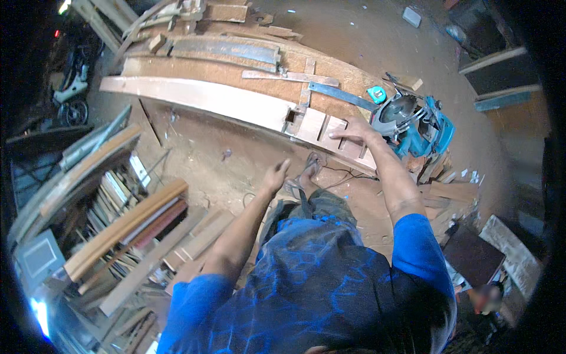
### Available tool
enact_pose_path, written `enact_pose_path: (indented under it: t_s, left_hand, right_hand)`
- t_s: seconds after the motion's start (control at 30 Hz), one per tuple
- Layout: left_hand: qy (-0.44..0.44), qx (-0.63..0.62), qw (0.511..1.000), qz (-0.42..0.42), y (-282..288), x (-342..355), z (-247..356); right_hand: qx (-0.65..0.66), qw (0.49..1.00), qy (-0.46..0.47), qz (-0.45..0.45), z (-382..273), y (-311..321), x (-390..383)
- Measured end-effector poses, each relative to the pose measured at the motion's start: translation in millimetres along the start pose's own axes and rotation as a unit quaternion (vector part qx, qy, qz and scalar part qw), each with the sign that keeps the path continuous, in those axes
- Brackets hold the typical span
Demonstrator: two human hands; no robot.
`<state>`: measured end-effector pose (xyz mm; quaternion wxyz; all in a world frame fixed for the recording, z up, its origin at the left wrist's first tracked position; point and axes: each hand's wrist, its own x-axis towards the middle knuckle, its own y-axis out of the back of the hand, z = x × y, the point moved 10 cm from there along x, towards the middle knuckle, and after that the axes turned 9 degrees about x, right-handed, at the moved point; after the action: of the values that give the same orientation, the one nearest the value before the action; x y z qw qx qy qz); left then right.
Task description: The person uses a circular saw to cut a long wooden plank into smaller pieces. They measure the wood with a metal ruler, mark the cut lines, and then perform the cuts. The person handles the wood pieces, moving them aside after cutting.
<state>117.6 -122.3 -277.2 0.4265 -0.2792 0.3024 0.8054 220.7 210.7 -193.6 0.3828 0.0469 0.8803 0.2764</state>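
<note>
A long, pale wooden beam [218,99] lies across the bench, with a square hole near its middle and several dark crosswise slots toward its right end. My right hand [357,131] rests on that slotted end, thumb and fingers spread over the wood. Beside the beam's near edge, my left hand [275,177] is in the air, its fingers pointing forward; nothing shows clearly in it. A blue circular saw [415,127] with a round blade stands just beyond my right hand. Next to it are a teal tape measure [377,94] and a dark flat metal strip [342,97].
Behind the beam, a wooden try square [289,77] and a long grey metal-faced piece [224,50] lie on the brown benchtop [354,79]. Stacked planks [127,230] fill the lower left. A cord [348,174] runs below the beam near my foot [309,171]. Offcuts [451,192] lie at right.
</note>
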Motion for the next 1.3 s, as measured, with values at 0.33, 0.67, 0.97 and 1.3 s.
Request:
enact_pose_path:
  t_s: [0.33, 0.67, 0.97, 1.3]
  left_hand:
    - [0.021, -0.347, 0.936, -0.049, -124, 47, 21]
    - [0.045, -0.398, 0.916, -0.018, -116, 25, -10]
    - [0.028, -0.331, 0.939, 0.084, -164, 62, -23]
    - [-0.157, -0.419, 0.863, 0.236, -192, 99, -5]
  right_hand:
    - [-0.012, 0.998, 0.005, 0.063, -39, -39, -42]
    - [-0.245, 0.949, 0.119, 0.156, -42, -71, -88]
    - [-0.225, 0.947, 0.15, 0.173, -50, -44, -127]
    - [-0.186, 0.956, 0.169, 0.15, -70, -38, -141]
